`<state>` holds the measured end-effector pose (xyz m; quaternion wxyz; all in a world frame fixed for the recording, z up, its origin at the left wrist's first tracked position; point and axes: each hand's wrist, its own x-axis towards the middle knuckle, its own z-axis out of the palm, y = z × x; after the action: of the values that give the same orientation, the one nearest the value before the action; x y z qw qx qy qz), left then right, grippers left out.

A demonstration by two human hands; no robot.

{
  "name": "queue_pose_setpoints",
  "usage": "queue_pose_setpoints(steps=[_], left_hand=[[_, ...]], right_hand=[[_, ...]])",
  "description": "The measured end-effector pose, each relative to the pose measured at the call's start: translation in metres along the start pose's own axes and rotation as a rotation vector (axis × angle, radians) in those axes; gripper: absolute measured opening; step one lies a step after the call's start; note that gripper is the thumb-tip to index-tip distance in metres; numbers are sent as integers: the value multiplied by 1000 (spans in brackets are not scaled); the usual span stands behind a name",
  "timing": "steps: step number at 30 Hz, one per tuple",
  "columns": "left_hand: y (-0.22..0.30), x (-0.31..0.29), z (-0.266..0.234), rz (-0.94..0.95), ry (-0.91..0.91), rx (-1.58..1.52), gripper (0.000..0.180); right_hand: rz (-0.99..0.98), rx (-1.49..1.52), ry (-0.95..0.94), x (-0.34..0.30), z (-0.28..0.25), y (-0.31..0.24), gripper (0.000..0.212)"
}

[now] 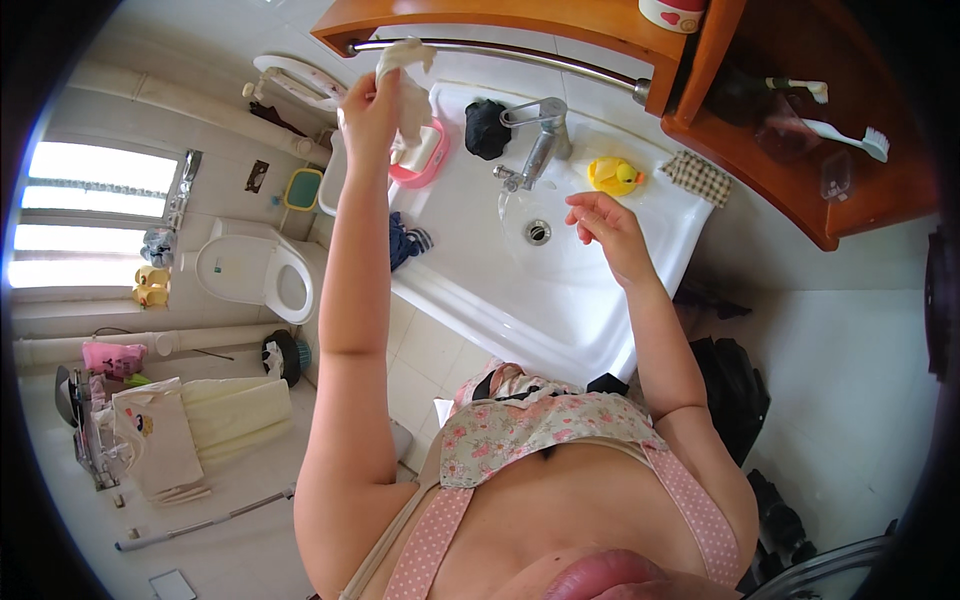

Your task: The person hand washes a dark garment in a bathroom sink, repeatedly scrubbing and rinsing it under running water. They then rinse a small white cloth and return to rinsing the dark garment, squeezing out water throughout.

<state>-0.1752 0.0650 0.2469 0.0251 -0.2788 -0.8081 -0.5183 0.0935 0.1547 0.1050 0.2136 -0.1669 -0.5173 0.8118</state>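
Note:
My left hand (368, 118) is raised at the back left of the white sink (455, 235), its fingers closed on a whitish cloth (410, 105). The cloth hangs limp in front of the metal towel rail (500, 52); whether they touch, I cannot tell. Over the right side of the basin is my right hand (608, 235), holding nothing, with its fingers loosely bent and apart. The grey faucet (545, 145) and the drain (538, 232) are to its left. Behind the hand, a yellow rubber duck (612, 176) sits on the sink's back ledge.
A pink soap dish (432, 172) and a crumpled black item (487, 130) sit along the ledge. At its right corner lies a checked cloth (697, 178). A wooden shelf (800, 190) with toothbrushes juts out at upper right. Dark blue cloth (405, 240) hangs over the left rim.

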Motion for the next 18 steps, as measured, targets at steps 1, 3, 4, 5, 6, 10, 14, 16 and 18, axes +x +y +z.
queue_pose_setpoints(steps=[1,3,4,5,6,10,14,16,18], left_hand=[[0,13,6,12,41,86,31],[-17,41,21,21,60,93,34],[-27,52,30,25,67,93,36],[-31,59,38,90,111,57,37],[-35,64,47,154,154,19,39],[-41,69,72,492,217,467,42],[-29,64,74,652,173,579,34],[-17,63,74,694,100,356,31],[-20,65,59,783,33,452,31]], right_hand=[[28,2,23,0,-1,5,18],[86,5,66,-2,-2,14,16],[95,18,92,-2,-3,19,16],[108,15,99,-3,-5,23,16],[120,11,108,-4,-7,25,16],[160,-6,144,-8,-18,37,16],[166,-29,156,-12,-27,44,17],[182,-67,165,-12,-31,49,17],[184,-84,163,-9,-25,53,17]])
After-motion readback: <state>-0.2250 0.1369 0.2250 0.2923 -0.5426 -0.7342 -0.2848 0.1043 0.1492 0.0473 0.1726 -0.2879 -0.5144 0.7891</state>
